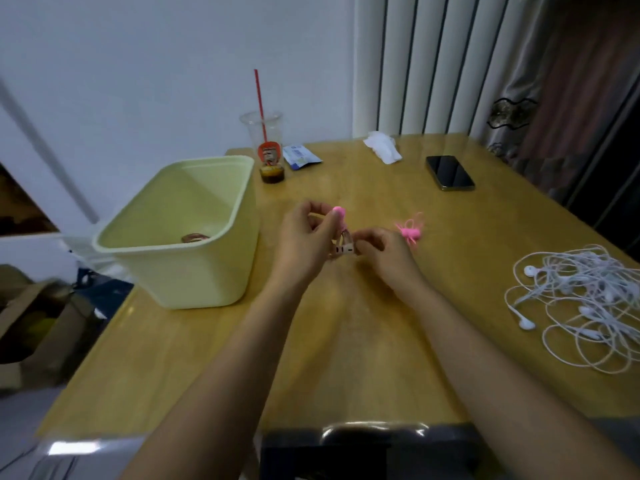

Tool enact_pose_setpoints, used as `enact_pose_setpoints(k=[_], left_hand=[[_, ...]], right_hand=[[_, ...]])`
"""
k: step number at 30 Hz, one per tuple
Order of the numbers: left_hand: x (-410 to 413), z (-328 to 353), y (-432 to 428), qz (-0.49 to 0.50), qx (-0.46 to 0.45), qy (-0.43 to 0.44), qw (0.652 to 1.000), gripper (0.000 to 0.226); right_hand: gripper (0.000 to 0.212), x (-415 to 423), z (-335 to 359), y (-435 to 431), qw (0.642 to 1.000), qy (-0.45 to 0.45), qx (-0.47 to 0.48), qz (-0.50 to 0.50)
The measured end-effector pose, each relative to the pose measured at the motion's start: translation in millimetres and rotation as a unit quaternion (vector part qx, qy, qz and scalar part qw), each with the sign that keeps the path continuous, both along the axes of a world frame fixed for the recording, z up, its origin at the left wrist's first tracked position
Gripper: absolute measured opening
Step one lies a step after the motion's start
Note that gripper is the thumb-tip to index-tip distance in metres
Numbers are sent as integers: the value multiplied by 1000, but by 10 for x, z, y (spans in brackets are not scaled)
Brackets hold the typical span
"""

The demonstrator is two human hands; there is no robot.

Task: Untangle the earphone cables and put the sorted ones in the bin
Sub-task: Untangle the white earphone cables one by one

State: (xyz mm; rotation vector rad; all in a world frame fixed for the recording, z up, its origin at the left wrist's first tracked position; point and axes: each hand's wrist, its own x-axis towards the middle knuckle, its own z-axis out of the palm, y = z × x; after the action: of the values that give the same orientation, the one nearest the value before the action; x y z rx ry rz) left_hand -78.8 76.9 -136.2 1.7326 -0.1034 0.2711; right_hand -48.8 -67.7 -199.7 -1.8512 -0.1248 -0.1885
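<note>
Pinching a small tan bundle (343,250) between them, both hands hovered above the middle of the worktop (346,358). The left hand (304,237) had its fingers curled, thumb and forefinger closed on a pink piece (338,213) at the bundle's upper end. The right hand (379,249), fingers curled as well, gripped the bundle's lower part from the right. Blur hid what exactly the bundle was.

Just beyond the right hand, some pink bits (410,232) lay on the wood, apart from the fingers. Left of the hands stood the bin (180,271), pale green and upright near the worktop's left edge, with a brownish coil (195,238) on its floor. The white earphones (581,299) lay in a loose tangle at the right edge, well apart from both hands and the bin.

Behind the bin stood a cup (266,147) with a red straw (259,98), a blue packet (299,157) just beside it. A tissue (382,147) and a phone (449,173) lay farther right on the far side.
</note>
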Motion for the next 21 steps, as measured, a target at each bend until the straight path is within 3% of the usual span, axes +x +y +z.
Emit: enact_pose_setpoints(k=[4,9,11,13,16,18,21], left_hand=[[-122,382,298,12,49,-16,999,16],[-144,689,749,149,127,-100,975,19],[-113,682,952,205,197,-89,955,23],[-50,601,1126,198,310,-9,930,33],[-48,502,1217,127,504,122,845,53],[-77,515,1182,144,551,112,814,57],[-142,565,958,183,541,-7,821,44]], right_hand=[[12,-65,223,415,999,21,3,35],[21,-251,647,944,990,32,71,118],[25,-313,728,1084,988,21,63,139],[27,-351,766,1170,986,28,34,163],[34,-414,777,1195,977,66,-18,204],[36,-454,779,1133,970,82,-42,224],[26,-496,813,889,966,91,-79,228]])
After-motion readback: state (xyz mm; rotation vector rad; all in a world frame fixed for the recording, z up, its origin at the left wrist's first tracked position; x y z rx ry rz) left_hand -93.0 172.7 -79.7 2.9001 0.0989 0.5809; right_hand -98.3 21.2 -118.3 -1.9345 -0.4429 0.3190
